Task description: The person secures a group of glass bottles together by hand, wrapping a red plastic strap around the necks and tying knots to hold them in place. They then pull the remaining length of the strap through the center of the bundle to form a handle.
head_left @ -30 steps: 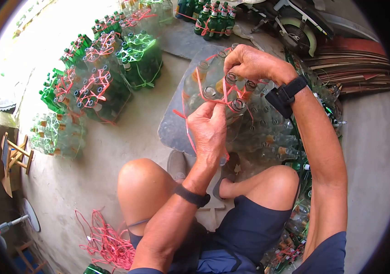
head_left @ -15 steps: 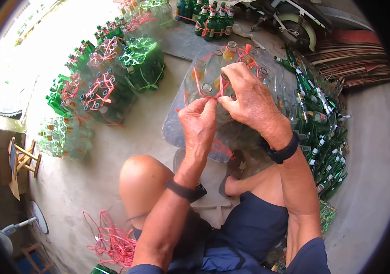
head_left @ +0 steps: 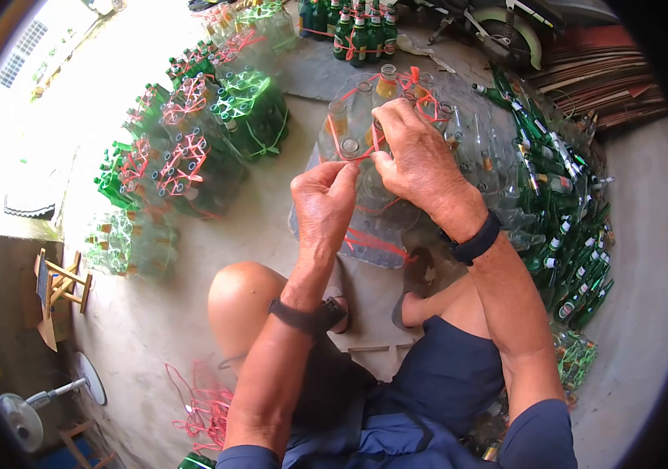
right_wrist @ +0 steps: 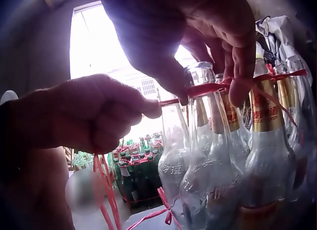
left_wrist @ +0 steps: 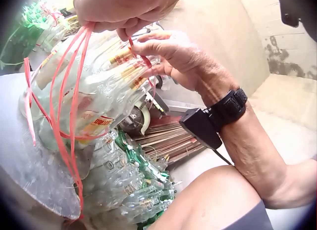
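Note:
Clear glass bottles (head_left: 350, 147) (right_wrist: 208, 180) stand in a bundle on a grey board (head_left: 373, 252), red plastic string (left_wrist: 74, 106) (right_wrist: 208, 89) running round and between their necks. My left hand (head_left: 325, 205) (right_wrist: 84, 111) pinches the string between thumb and curled fingers at the near side of the bundle; several strands hang from it in the left wrist view. Over the necks, my right hand (head_left: 426, 168) (left_wrist: 173, 57) pinches the string around a front bottle's neck, thumb on one side and fingers on the other. Some necks are hidden behind the right hand.
Tied bundles of green bottles (head_left: 252, 117) and clear bottles (head_left: 131, 238) stand at the left. Loose green bottles (head_left: 561, 234) are piled at the right, below stacked cardboard (head_left: 600, 86). Tangled red string (head_left: 207, 410) lies on the floor, near a fan (head_left: 21, 422) and a wooden stool (head_left: 64, 285).
My right hand has moved from the far necks toward the near side, beside my left hand. Both hands are now slightly apart, with string between them. The head view has shifted.

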`<state>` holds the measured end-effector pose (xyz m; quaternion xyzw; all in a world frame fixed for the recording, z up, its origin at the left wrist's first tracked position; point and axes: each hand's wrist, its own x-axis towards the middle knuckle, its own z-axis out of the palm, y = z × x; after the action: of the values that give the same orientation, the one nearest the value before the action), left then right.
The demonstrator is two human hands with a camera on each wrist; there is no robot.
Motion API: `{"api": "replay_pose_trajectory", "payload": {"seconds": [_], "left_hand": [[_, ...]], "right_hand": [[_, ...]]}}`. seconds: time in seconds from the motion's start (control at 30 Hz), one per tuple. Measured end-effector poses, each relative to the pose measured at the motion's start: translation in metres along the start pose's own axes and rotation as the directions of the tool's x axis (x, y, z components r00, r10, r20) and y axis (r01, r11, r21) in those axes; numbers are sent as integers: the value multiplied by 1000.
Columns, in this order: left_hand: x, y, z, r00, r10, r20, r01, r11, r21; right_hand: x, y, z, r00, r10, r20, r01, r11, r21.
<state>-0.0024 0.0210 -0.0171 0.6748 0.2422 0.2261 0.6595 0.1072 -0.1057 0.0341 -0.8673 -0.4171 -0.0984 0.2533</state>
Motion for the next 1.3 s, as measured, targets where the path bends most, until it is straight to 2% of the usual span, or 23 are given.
{"api": "replay_pose_trajectory", "payload": {"seconds": [0.07,0.13,0.27,0.33,0.37,0.43,0.5,0.57,0.63,0.7,0.87,1.0,1.17,1.3], "left_hand": [[1,2,-2,1000,6,12,-7,999,52],[4,4,-4,985,168,28,-170,963,209],[8,21,-10,979,174,107,-200,920,337],[13,26,-12,959,237,159,-284,833,474],[15,29,-14,957,240,164,-290,829,478],[21,39,-18,926,287,246,-378,734,564],[26,51,-20,916,278,288,-399,702,590],[32,62,-19,850,312,424,-526,554,645],[41,68,-18,834,318,451,-551,527,647],[53,73,-17,793,293,535,-608,435,664],[83,71,-14,782,283,555,-612,514,601],[104,71,-18,811,77,581,-496,618,610],[104,61,-25,855,20,518,-405,649,644],[94,46,-30,883,60,465,-351,742,571]], "right_hand": [[0,1,1,1000,-1,-12,1,1000,10],[-1,2,4,1000,10,-20,-9,1000,23],[0,8,13,998,4,-59,-2,999,39],[0,10,15,994,-38,-102,43,998,42],[0,10,14,993,-34,-109,39,998,45],[0,10,14,997,-5,-71,10,997,79],[0,9,15,996,-18,-89,24,997,75],[0,9,16,994,-26,-103,33,997,67],[1,3,12,994,-2,-111,17,992,129],[0,1,11,993,-8,-117,21,993,113],[0,0,9,996,13,-83,-6,996,91],[0,0,9,996,3,-87,5,996,85],[-2,4,11,994,-32,-107,43,994,100],[-2,9,12,995,-41,-89,48,996,81]]}}
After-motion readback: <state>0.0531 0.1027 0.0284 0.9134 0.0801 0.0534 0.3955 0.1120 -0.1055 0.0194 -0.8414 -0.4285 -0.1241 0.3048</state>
